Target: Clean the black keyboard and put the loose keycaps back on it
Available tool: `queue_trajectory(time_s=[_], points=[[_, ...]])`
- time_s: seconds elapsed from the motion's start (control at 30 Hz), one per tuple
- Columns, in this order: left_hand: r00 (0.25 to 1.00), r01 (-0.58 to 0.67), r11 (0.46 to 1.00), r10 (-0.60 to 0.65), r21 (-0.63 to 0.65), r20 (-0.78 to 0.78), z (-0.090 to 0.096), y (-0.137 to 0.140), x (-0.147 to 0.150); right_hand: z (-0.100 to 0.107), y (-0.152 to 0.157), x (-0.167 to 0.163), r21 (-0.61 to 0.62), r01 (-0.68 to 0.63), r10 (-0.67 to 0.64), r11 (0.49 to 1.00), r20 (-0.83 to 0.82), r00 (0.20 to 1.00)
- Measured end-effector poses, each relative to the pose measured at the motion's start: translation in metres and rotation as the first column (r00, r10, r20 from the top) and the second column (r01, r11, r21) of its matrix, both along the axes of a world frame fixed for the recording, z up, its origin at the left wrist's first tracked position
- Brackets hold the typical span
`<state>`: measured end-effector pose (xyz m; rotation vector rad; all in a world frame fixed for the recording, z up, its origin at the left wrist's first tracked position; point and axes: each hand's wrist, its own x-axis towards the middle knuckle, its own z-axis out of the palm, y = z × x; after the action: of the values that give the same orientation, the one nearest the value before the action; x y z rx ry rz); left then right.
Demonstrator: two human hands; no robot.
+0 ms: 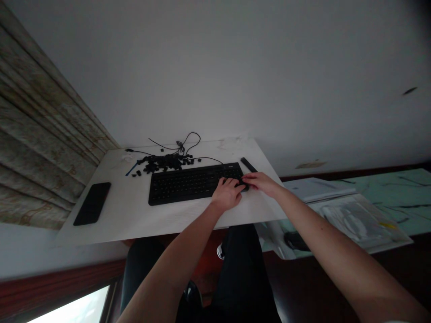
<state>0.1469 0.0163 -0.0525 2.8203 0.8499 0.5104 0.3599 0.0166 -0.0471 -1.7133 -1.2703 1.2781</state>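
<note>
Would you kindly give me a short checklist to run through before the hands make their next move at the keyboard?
1. Keyboard lying flat on the white table: ok.
2. Left hand at the keyboard's right-hand end: ok.
3. Right hand holding a small piece: cannot tell; the fingertips are too small and dark.
4. Small black pieces all gathered in one pile: not ok; most are heaped behind the keyboard, but a few lie apart.
5. Cable coil clear of both hands: ok; it lies near the wall.
6. Flat black device clear of the keyboard: ok; it lies at the table's left.
</note>
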Motion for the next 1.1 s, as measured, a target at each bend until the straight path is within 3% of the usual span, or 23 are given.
queue_trajectory(time_s=[0.7,1.1], points=[[0.999,-0.016,0.999,0.017,-0.04,0.04,0.001,0.001,-0.001,0.007,0.008,0.0,-0.113,0.028,-0.03,0.993,-0.018,0.999],[1.0,-0.017,0.999,0.017,-0.03,0.024,0.001,0.0,-0.002,-0.001,-0.001,-0.011,0.059,0.027,-0.031,0.998,0.067,0.997]])
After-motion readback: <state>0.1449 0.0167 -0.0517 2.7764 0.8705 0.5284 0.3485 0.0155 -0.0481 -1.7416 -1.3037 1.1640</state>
